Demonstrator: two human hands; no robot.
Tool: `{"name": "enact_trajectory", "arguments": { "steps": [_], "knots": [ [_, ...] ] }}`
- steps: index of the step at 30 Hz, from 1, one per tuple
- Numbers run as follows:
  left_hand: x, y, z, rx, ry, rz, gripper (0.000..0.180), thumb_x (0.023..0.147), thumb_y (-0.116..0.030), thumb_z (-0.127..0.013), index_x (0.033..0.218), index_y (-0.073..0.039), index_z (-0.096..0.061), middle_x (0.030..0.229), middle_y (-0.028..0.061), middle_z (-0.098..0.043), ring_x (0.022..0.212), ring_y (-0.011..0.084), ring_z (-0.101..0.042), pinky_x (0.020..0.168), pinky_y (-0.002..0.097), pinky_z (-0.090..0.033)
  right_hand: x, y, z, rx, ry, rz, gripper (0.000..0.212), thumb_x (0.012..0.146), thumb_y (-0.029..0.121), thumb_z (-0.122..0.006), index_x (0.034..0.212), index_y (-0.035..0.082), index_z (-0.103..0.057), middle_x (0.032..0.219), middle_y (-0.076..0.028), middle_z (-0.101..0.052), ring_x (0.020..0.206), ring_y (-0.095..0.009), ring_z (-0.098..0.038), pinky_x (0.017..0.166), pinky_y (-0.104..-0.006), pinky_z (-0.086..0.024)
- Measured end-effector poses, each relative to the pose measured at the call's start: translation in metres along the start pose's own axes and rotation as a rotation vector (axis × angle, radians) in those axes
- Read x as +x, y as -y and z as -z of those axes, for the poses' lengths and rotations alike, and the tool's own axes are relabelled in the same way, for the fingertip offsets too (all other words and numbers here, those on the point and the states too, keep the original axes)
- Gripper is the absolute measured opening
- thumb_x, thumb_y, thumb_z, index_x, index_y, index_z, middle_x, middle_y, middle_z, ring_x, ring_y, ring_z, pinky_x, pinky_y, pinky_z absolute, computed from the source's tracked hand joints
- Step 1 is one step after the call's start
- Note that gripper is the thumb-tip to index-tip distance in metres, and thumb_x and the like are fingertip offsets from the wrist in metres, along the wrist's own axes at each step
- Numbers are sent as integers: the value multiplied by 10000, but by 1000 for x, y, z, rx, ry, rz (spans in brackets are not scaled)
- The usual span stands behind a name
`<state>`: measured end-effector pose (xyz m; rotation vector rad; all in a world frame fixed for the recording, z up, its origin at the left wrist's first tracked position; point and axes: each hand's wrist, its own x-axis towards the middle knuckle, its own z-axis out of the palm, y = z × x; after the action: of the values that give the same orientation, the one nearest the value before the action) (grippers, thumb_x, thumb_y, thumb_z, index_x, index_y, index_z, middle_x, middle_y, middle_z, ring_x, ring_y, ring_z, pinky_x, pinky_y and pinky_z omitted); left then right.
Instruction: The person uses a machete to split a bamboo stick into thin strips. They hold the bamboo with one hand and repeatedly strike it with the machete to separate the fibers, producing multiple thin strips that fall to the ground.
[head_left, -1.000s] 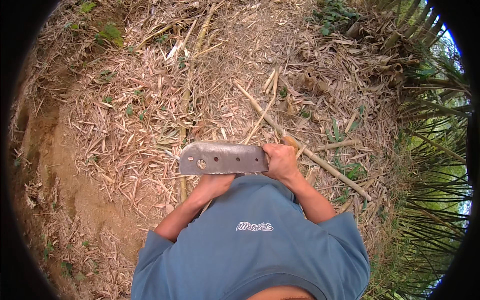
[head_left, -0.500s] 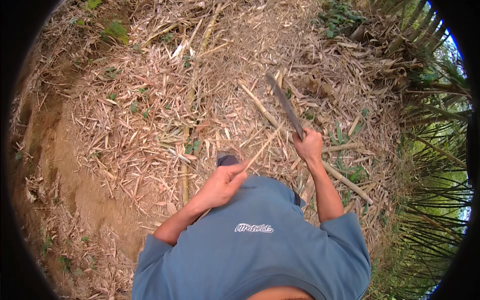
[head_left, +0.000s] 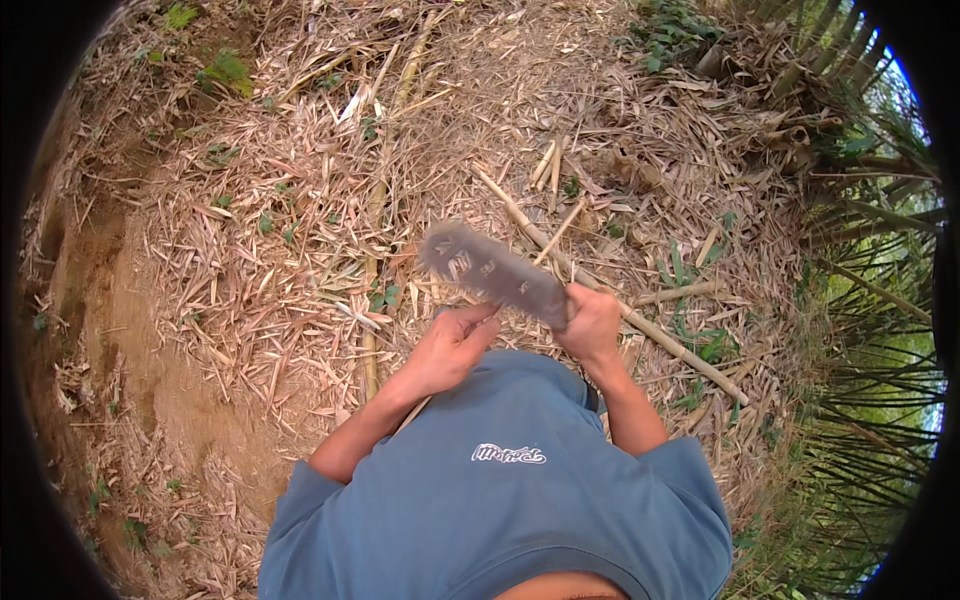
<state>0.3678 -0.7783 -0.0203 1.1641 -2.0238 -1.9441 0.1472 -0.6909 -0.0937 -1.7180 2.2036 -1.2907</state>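
My right hand is closed round the handle of a machete. The wide dark blade points to the left and shows its flat side, a little blurred. It passes over a thin bamboo stick, hiding the stick's middle. My left hand is closed on that stick close in front of my blue shirt. The stick's far end shows beyond the blade, and a short piece of its near end comes out below my left wrist. Whether the blade touches the stick I cannot tell.
A longer bamboo pole lies slantwise on the ground beyond my right hand. Another pole runs away from me left of centre. Short cut pieces lie ahead among dry leaves. Bare earth is at left, green bamboo stems at right.
The machete has swung left and turned, from pointing away with its edge seen to lying flat across the stick. My right hand came closer to my left, which stayed nearly in place.
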Motion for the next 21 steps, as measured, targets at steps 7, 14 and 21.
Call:
{"name": "enact_trajectory", "arguments": {
  "steps": [7, 14, 21],
  "knots": [
    [-8, -5, -3, -123, 25, -58, 427, 1009, -219, -520, 1350, 34, -568, 606, -51, -440, 550, 46, -386, 496, 260, -338, 10, -33, -7, -65, 53, -209, 252, 691, 222, -770, 676, 45, -591, 615, -168, -620, 568, -353, -640, 564, -419, -499],
    [1, 7, -3, 0, -32, -16, 386, 1019, -183, -506, 1343, 14, -578, 646, -61, -462, 561, 46, -377, 502, 261, -344, 2, -4, -11, -55, 125, 82, 237, 706, 252, -728, 678, 54, -600, 620, -157, -629, 590, -351, -654, 565, -413, -505],
    [-12, 1, 2, -191, 38, 25, 450, 1035, -203, -507, 1450, -30, -492, 609, -89, -386, 533, 26, -347, 473, 233, -309, 16, -45, -15, -128, 180, -263, 182, 688, 214, -750, 786, 68, -704, 669, -176, -665, 635, -371, -666, 628, -452, -535]
  ]
}}
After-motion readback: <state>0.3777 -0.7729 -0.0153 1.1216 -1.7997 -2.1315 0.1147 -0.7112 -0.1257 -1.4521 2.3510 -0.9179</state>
